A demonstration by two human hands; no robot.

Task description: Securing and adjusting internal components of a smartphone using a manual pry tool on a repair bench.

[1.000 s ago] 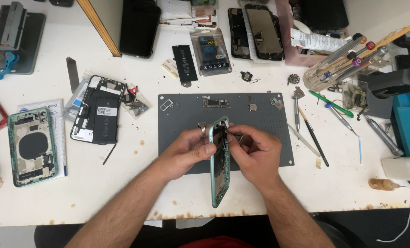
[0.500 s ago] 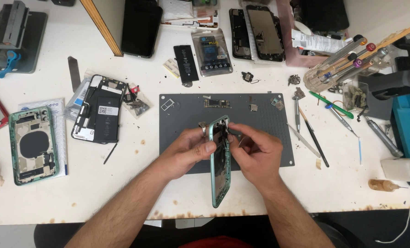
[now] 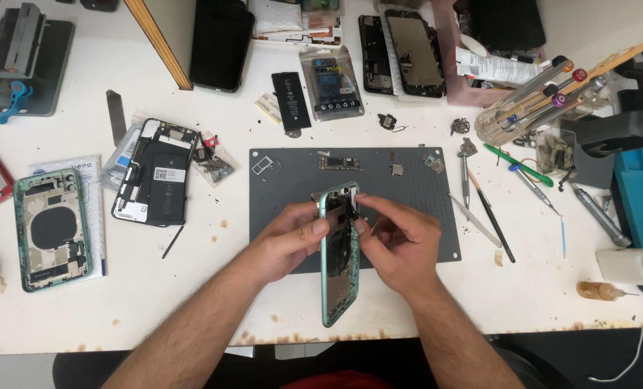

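I have the green phone frame [image 3: 338,252] tipped up on its long edge over the near side of the grey work mat [image 3: 285,173], its open inside turned toward my right. My left hand [image 3: 289,241] is curled around the frame from the left, thumb pressed on the green rim near the upper end and the other fingers tucked behind it, so it is closed on the frame. My right hand [image 3: 397,245] is half closed just beside the frame, thumb and forefinger pinched together at the dark parts inside the upper end; whether they grip some small piece there I cannot tell, it is too small to see. The mat lies on the white surface [image 3: 192,302], and a few small loose parts sit on its far edge, among them a narrow circuit board [image 3: 334,163]. To my left, well apart, lie an opened black phone [image 3: 156,171] and, further out, a second green phone housing [image 3: 51,229] lying flat. To the right of the mat lie several slim tools, one being a black-handled screwdriver [image 3: 491,220], and a loose black battery [image 3: 291,101] rests beyond the mat's far edge.
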